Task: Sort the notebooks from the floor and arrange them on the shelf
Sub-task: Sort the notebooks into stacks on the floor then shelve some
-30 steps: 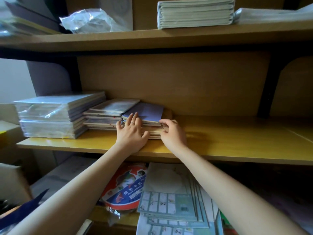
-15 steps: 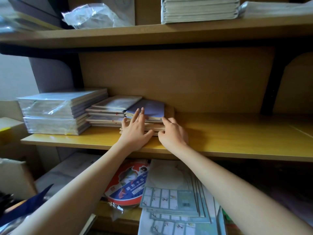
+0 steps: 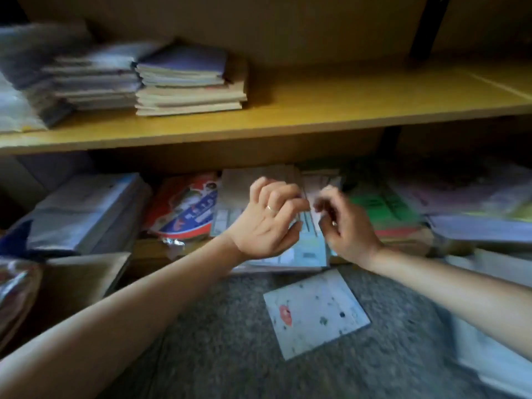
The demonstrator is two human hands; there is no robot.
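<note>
the left hand (image 3: 267, 223) hovers before the lower shelf with loosely curled fingers, holding nothing. the right hand (image 3: 347, 226), just beside it, is blurred, so i cannot tell whether it pinches anything. a white square notebook with dark spots (image 3: 315, 312) lies flat on the grey carpet floor (image 3: 218, 349) below them. a stack of notebooks topped by a purple cover (image 3: 187, 82) sits on the yellow wooden shelf (image 3: 331, 110).

The shelf (image 3: 316, 110) is smooth wood with a dull sheen. On it, the notebooks (image 3: 190, 87) have matt paper covers. Under it lie glossy plastic-wrapped packs (image 3: 86, 208); before it, rough grey carpet (image 3: 224, 335). My left hand (image 3: 266, 223) wears a shiny metal ring (image 3: 270, 208).
</note>
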